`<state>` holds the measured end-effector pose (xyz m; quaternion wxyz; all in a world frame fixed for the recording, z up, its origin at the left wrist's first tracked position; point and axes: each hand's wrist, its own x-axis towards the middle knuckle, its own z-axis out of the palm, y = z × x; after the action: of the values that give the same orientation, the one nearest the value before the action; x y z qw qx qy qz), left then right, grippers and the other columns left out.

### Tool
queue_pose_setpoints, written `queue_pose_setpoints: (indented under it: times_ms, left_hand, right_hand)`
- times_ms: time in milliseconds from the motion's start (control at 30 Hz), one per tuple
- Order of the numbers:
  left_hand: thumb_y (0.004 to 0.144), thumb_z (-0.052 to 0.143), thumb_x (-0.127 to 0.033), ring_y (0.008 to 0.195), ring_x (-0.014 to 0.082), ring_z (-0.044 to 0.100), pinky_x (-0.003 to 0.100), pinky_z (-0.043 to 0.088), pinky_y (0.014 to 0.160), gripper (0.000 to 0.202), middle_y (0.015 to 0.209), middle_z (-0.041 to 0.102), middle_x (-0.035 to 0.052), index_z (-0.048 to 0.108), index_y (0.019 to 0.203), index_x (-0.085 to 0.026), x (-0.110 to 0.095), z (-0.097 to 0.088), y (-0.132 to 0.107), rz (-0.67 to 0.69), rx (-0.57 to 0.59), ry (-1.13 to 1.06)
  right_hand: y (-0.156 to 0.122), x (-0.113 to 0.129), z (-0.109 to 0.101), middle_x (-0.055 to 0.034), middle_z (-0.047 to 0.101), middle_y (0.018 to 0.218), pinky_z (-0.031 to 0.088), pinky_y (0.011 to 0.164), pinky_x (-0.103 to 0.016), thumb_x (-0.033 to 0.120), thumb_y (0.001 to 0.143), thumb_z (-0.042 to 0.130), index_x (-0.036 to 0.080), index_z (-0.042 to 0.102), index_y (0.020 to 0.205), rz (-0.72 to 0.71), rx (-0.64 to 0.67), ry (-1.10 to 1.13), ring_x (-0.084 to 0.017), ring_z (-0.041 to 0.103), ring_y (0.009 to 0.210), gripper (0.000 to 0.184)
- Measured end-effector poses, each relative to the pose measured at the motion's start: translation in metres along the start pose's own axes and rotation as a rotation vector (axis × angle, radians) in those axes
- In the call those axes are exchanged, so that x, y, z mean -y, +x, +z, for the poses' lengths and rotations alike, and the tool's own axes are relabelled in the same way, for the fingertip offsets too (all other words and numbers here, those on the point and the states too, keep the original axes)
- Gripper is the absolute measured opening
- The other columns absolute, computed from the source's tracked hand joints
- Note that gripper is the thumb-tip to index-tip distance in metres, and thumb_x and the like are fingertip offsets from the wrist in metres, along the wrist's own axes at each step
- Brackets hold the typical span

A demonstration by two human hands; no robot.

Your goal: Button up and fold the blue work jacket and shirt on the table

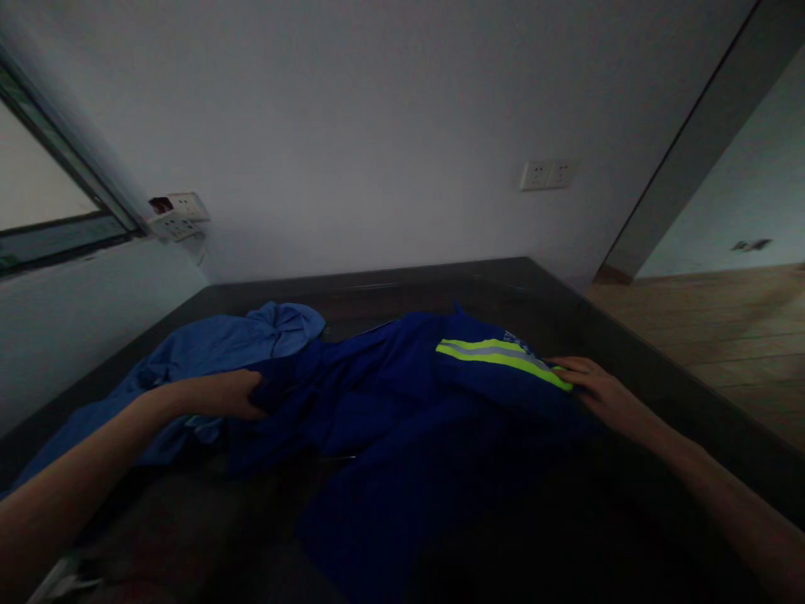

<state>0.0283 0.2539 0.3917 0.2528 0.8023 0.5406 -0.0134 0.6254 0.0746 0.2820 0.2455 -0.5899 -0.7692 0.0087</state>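
A dark blue work garment, seemingly a jacket, lies spread and wrinkled across a dark tabletop. It has a yellow-green and grey reflective stripe with small light lettering beside it. My left hand is closed on bunched cloth at the garment's left part, its fingertips partly hidden in the fabric. At the stripe's right end, my right hand pinches the garment's edge between thumb and fingers. Lighter blue clothing lies crumpled behind and beside my left hand. The garment's near part fades into deep shadow.
A pale wall stands behind the table, with a double socket at right. Sockets with a plug are near the window at left. Tiled floor lies right of the table edge. An unclear pale object is at bottom left.
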Motion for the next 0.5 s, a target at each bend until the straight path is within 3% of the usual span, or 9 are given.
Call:
queue_pose_setpoints:
  times_ms: [67,100,200,267,400,500]
  left_hand:
    - [0.058,0.069,-0.043,0.076,0.0218,0.067,0.029,0.051,0.072,0.030,0.083,0.074,-0.0020,0.071,0.083,-0.025,-0.001,-0.012,0.006,0.028,0.130,0.022]
    - [0.061,0.068,-0.045,0.083,0.0217,0.067,0.029,0.050,0.077,0.038,0.091,0.074,-0.0010,0.070,0.094,-0.025,-0.003,-0.018,0.010,0.038,0.126,0.038]
    - [0.068,0.061,-0.052,0.097,0.0231,0.065,0.031,0.047,0.088,0.058,0.106,0.071,0.0051,0.060,0.117,-0.021,-0.014,-0.031,0.033,0.075,-0.088,0.059]
    - [0.072,0.054,-0.055,0.105,0.0246,0.062,0.033,0.044,0.094,0.062,0.117,0.066,0.0094,0.057,0.121,-0.017,-0.024,-0.030,0.058,0.156,-0.155,0.090]
    - [0.074,0.046,-0.057,0.117,0.0247,0.055,0.033,0.040,0.102,0.064,0.130,0.058,0.0117,0.056,0.122,-0.015,-0.044,0.000,0.125,0.298,-0.116,0.109]
    - [0.077,0.040,-0.058,0.116,0.0254,0.056,0.031,0.042,0.099,0.064,0.129,0.058,0.0142,0.056,0.120,-0.012,-0.059,0.034,0.171,0.200,-0.071,0.125]
  right_hand:
    - [-0.007,-0.002,-0.008,-0.0096,0.059,0.127,0.044,0.099,-0.049,0.014,0.079,0.041,0.023,0.063,0.117,-0.002,0.000,0.012,-0.025,0.053,0.119,0.045]
    - [-0.008,-0.001,-0.014,-0.0093,0.059,0.126,0.045,0.098,-0.049,0.015,0.080,0.041,0.024,0.063,0.117,0.006,-0.001,0.015,-0.025,0.054,0.118,0.044]
    - [-0.001,0.014,-0.038,-0.0080,0.063,0.120,0.047,0.095,-0.048,0.022,0.085,0.041,0.026,0.066,0.112,0.073,-0.024,0.023,-0.025,0.058,0.111,0.037]
    - [0.011,0.033,-0.054,-0.0076,0.065,0.113,0.047,0.094,-0.046,0.029,0.088,0.042,0.026,0.067,0.107,0.130,-0.072,0.042,-0.025,0.060,0.106,0.031]
    - [0.043,0.078,-0.068,-0.0064,0.066,0.109,0.047,0.092,-0.043,0.038,0.090,0.045,0.025,0.066,0.105,0.177,-0.166,0.097,-0.024,0.060,0.103,0.029]
    - [0.068,0.102,-0.054,-0.0068,0.065,0.110,0.045,0.094,-0.042,0.039,0.090,0.047,0.023,0.064,0.111,0.186,-0.197,0.135,-0.023,0.059,0.103,0.031]
